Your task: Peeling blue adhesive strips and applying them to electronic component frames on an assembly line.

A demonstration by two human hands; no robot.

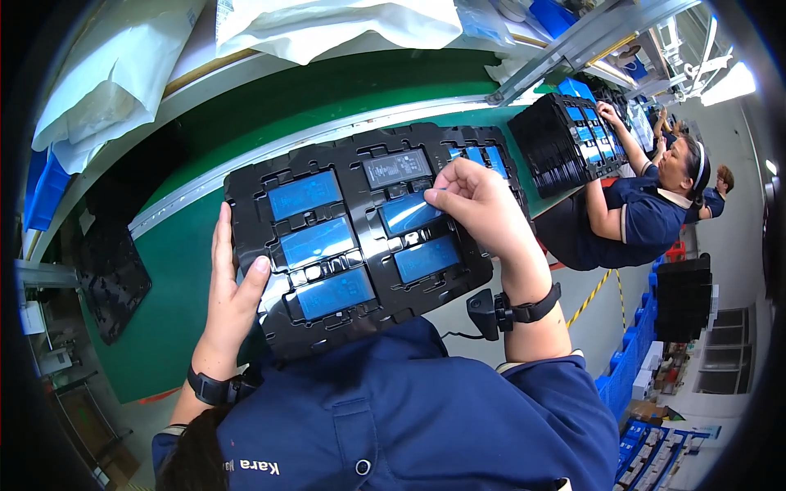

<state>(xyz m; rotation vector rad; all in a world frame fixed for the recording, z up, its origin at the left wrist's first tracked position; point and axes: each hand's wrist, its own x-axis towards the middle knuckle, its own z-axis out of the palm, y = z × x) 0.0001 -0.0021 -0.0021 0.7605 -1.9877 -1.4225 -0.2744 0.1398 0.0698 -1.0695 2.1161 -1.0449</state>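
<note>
A black moulded plastic tray [368, 237] lies before me, with flat rectangular batteries in its pockets. Most have shiny blue film on top, such as the one at the left middle [318, 242]; the top-centre battery [396, 169] shows a dark grey printed face. My left hand [228, 274] rests along the tray's left edge, fingers stretched out and thumb apart against the rim. Thumb and forefinger of my right hand [479, 200] pinch at the upper right corner of the blue film [409, 214] on the battery in the right middle pocket. The right hand partly covers further batteries behind it.
Beneath the tray is a green work table [176, 270] with a metal rail. White bags [123, 90] hang over the shelf above. To the right, a co-worker [655, 196] handles a stack of black trays [548, 143]. Another black tray [110, 274] lies at the left.
</note>
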